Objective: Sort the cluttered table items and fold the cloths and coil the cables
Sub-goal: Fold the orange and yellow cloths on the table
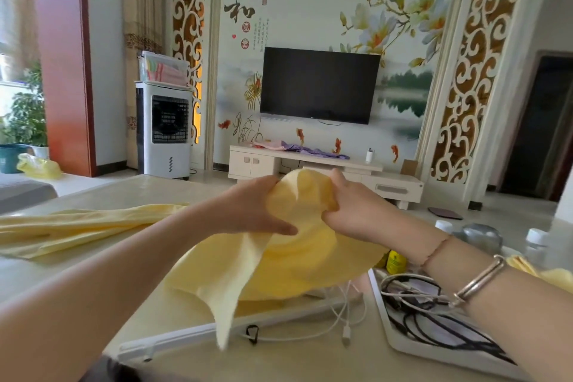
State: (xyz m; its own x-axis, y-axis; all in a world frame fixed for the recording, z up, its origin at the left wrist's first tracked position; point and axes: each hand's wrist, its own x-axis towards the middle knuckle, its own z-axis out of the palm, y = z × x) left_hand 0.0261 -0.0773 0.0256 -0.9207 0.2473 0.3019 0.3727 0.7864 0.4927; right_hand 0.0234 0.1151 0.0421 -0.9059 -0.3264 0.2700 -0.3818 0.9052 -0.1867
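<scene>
Left hand fingers curled, gripping bunched top of yellow cloth; right hand fingers curled, gripping same bunch from other side. Cloth held above worktop, lower part draping down. Second yellow cloth lies flat on worktop, left. White cable under draped cloth. White tray at right holds tangled black and white cables. Small yellow-green bottle just beyond tray.
</scene>
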